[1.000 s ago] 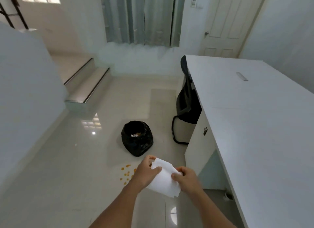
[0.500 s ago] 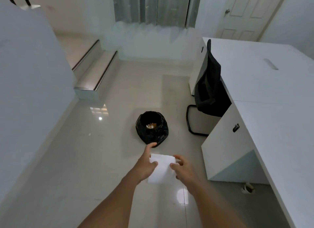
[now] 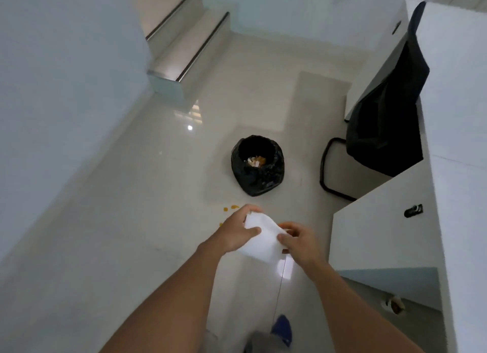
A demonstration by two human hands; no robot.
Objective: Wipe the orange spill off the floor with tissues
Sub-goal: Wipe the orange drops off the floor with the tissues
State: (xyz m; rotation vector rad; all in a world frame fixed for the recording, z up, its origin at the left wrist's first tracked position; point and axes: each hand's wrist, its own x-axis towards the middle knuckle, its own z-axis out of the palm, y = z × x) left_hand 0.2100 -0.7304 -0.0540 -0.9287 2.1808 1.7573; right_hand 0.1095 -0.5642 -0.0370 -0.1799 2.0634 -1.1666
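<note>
Lower centre, tissue (image 3: 263,243): held above floor (image 3: 131,221).
Left grip (image 3: 238,233): grasping tissue's left edge.
Right grip (image 3: 300,240): pinching right edge.
Orange spill (image 3: 232,208): left of hands, below black bin (image 3: 258,165).

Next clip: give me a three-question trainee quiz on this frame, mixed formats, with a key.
1. True or false: the white tissue is held by both the left hand and the right hand.
2. Multiple choice: the orange spill visible on the floor lies
A. on the stairs
B. between the hands and the black-lined bin
C. under the black chair
3. Fill in: the tissue has not yet touched the ____.

Key: 1 true; 2 B; 3 floor.
</note>
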